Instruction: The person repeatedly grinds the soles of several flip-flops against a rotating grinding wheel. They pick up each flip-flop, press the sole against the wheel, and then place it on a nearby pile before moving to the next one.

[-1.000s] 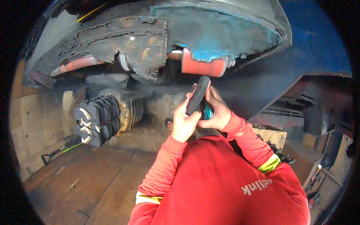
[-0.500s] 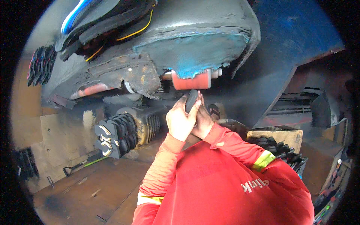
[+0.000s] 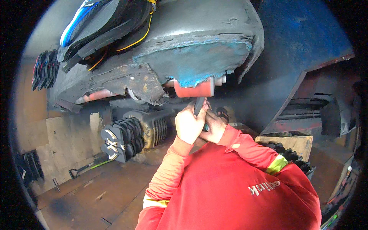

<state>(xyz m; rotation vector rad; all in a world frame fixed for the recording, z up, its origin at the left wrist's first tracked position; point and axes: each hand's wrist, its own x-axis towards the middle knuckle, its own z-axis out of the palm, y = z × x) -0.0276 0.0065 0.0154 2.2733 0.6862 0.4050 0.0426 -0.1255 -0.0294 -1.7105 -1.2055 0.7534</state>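
Both my hands grip a black flip-flop sole [image 3: 199, 106], seen nearly edge-on, just below the red roller [image 3: 195, 90] of a machine. My left hand [image 3: 189, 124] is closed round its near side with the thumb along the edge. On the other side my right hand [image 3: 214, 124] is closed on it too, its fingers partly hidden. A small teal patch [image 3: 206, 127] shows between the hands. The sole's tip is close under the roller; whether they touch I cannot tell. A ragged blue cloth flap [image 3: 199, 57] hangs over the roller's top.
Black flip-flops [image 3: 103, 30] lie on the dusty grey machine hood [image 3: 195, 19]. Stacked black soles [image 3: 119, 140] stand beside a ribbed motor [image 3: 153, 128] at lower left. A crate of black pieces [image 3: 285, 151] sits at my right. A dark blue panel [image 3: 295, 46] rises at far right.
My hands have turned the sole, which now shows a thinner edge. A teal patch has come into sight between them. The whole view has shifted slightly.
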